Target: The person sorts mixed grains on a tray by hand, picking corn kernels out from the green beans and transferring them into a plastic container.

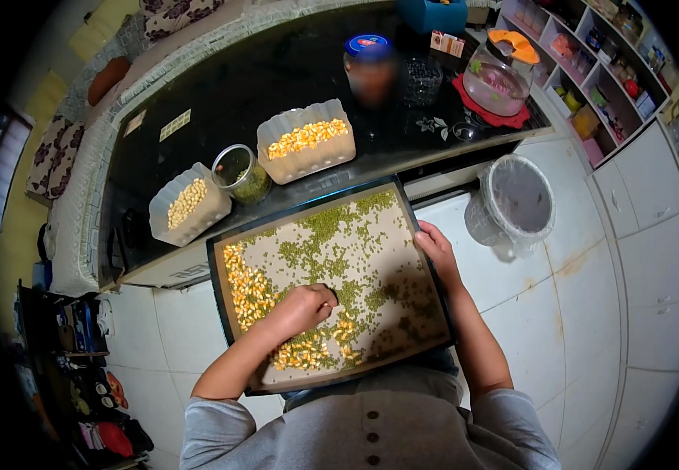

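A shallow dark-framed tray (219, 296) rests tilted on my lap, against the table edge. Small green mung beans (320, 258) lie scattered over its pale base. Yellow corn kernels (247, 283) are heaped along the left side, and more lie near the front edge. My left hand (305, 308) is over the middle of the tray, its fingers curled together among the beans; whatever they pinch is hidden. With my right hand (438, 251) I grip the tray's right rim, the thumb on top and the other fingers partly out of sight.
On the black table (198, 133) stand a tub of corn (308, 160), a jar of green beans (251, 185) and a tub of pale round beans (179, 223). Farther back are a blue-lidded jar (368, 47) and a water-filled bowl (497, 86). A lined bin (480, 218) stands right.
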Demonstrator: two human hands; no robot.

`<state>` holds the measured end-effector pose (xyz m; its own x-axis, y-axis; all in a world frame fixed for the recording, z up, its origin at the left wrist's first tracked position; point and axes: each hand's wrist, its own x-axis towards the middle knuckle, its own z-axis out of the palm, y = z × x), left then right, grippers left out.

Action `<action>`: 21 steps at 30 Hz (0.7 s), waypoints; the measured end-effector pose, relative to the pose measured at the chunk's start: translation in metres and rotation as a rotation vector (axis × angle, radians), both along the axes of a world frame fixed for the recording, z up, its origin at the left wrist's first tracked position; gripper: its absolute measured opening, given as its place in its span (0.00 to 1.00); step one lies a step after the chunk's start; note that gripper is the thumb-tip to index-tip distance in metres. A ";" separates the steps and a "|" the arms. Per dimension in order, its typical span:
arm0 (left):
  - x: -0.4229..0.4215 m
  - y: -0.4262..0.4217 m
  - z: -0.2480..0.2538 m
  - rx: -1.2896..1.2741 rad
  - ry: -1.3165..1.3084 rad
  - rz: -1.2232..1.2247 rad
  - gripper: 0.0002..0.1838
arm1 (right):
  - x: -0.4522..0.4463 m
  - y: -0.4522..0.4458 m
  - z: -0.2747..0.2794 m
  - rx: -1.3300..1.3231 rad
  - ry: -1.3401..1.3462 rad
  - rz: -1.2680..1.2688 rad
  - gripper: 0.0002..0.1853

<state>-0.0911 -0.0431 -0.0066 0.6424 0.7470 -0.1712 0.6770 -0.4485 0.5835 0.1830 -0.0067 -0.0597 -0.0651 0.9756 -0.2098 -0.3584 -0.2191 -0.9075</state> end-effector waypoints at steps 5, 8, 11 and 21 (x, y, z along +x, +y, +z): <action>-0.002 0.038 0.044 -0.037 -0.233 0.108 0.07 | -0.001 0.002 -0.004 0.006 0.015 0.001 0.20; -0.005 0.084 0.083 0.146 -0.263 0.238 0.06 | -0.001 0.003 -0.006 0.001 0.009 0.002 0.20; -0.004 0.136 0.113 0.360 -0.296 0.305 0.06 | 0.000 0.004 -0.006 -0.013 0.001 -0.003 0.20; 0.001 0.148 0.103 0.321 -0.219 0.271 0.08 | -0.002 0.002 -0.001 -0.030 0.029 -0.011 0.20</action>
<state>-0.0899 0.1045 0.0961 0.4125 0.8855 0.2141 0.6707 -0.4542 0.5864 0.1810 -0.0049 -0.0605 -0.0614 0.9696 -0.2369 -0.3871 -0.2419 -0.8898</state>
